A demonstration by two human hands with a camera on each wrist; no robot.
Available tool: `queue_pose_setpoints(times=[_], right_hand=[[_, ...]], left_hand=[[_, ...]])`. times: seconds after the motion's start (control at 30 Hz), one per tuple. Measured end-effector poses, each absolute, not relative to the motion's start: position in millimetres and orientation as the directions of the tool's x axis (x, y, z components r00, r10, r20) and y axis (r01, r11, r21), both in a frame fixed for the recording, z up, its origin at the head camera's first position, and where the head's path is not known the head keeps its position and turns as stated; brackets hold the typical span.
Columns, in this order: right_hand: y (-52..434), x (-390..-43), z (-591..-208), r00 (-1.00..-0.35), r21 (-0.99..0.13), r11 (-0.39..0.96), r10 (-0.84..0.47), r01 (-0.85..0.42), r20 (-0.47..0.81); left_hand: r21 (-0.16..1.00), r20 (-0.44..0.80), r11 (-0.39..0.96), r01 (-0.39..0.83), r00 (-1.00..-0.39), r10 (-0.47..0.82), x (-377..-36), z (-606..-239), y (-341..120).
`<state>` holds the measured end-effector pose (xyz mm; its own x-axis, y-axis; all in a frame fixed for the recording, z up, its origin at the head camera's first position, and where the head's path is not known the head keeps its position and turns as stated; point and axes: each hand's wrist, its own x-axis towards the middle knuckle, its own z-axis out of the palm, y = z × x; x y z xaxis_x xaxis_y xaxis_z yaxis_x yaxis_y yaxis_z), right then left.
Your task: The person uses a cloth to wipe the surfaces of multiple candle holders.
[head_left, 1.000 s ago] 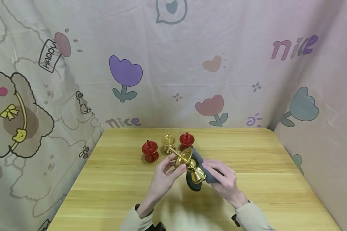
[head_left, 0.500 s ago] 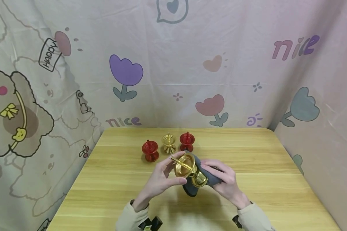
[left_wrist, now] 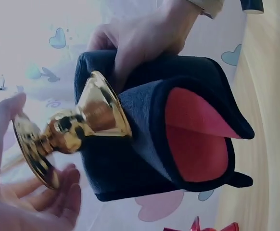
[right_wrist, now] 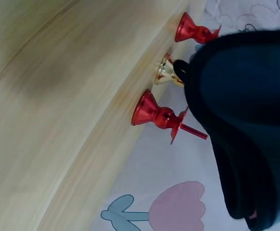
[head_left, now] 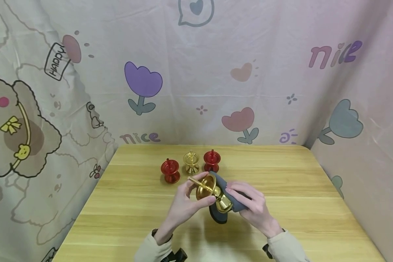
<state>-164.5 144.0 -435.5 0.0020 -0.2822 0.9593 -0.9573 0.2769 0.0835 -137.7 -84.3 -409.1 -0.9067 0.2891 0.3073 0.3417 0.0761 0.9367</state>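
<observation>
Wooden table (head_left: 281,174), cartoon-print sheet (head_left: 190,91) hung behind it.

Back row, left to right: red candle holder (head_left: 170,171), upright; small gold candle holder (head_left: 191,162), upright, just beside it at 2 o'clock; second red candle holder (head_left: 211,160), upright, partly hidden by the cloth.

Left hand (head_left: 183,205): raised above the table near the front centre, fingers and thumb curled round the dish of a large gold candle holder (head_left: 213,191), which lies tilted, spike toward 10 o'clock, flared foot toward 4 o'clock.

Dark cloth (head_left: 230,198), red inside: pressed against the foot.

Right hand (head_left: 252,205): fingers wrapped over the cloth, gripping it.
</observation>
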Motion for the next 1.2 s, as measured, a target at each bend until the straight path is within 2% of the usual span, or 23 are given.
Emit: queue_pose_setpoints(times=[0.1, 0.2, 0.3, 0.37, 0.43, 0.57, 0.73, 0.83, 0.97, 1.07, 1.13, 1.2], right_hand=[[146, -164, -439, -0.048, 0.020, 0.231, -0.287, -0.973, 0.957], [147, -165, -442, -0.092, -0.047, 0.160, -0.285, -0.986, 0.954], [147, -166, -443, -0.107, -0.079, 0.109, -0.275, -0.991, 0.956], [147, -166, -443, -0.104, -0.074, 0.124, -0.256, -0.990, 0.961], [146, -165, -442, -0.094, -0.058, 0.161, -0.230, -0.985, 0.969], [143, -165, -437, -0.039, 0.020, 0.264, -0.214, -0.964, 0.976], [141, -163, -433, 0.029, 0.104, 0.305, -0.239, -0.947, 0.970], [141, -162, -433, 0.023, 0.099, 0.297, -0.250, -0.950, 0.968], [143, -162, -437, -0.024, 0.049, 0.260, -0.272, -0.964, 0.962], [145, -162, -440, -0.056, 0.011, 0.234, -0.276, -0.972, 0.960], [145, -161, -440, -0.063, 0.003, 0.243, -0.263, -0.970, 0.963], [145, -161, -438, -0.056, 0.006, 0.253, -0.239, -0.967, 0.970]], left_hand=[[0.898, 0.392, 0.061, 0.435, -0.857, 0.334, -139, -410, -88], [0.843, 0.485, 0.007, 0.538, -0.766, 0.422, -144, -412, -92], [0.826, 0.510, -0.037, 0.562, -0.718, 0.474, -149, -413, -95], [0.846, 0.480, -0.035, 0.531, -0.734, 0.481, -150, -414, -96], [0.879, 0.424, -0.002, 0.477, -0.779, 0.461, -149, -415, -95], [0.909, 0.355, 0.069, 0.411, -0.849, 0.392, -145, -415, -91], [0.910, 0.365, 0.079, 0.407, -0.876, 0.316, -141, -410, -88], [0.895, 0.413, 0.034, 0.445, -0.855, 0.314, -140, -409, -89], [0.830, 0.536, -0.097, 0.549, -0.738, 0.410, -145, -410, -94], [0.800, 0.580, -0.181, 0.573, -0.658, 0.481, -151, -411, -96], [0.817, 0.556, -0.183, 0.547, -0.663, 0.502, -152, -411, -97], [0.848, 0.506, -0.138, 0.511, -0.706, 0.495, -150, -411, -95]])
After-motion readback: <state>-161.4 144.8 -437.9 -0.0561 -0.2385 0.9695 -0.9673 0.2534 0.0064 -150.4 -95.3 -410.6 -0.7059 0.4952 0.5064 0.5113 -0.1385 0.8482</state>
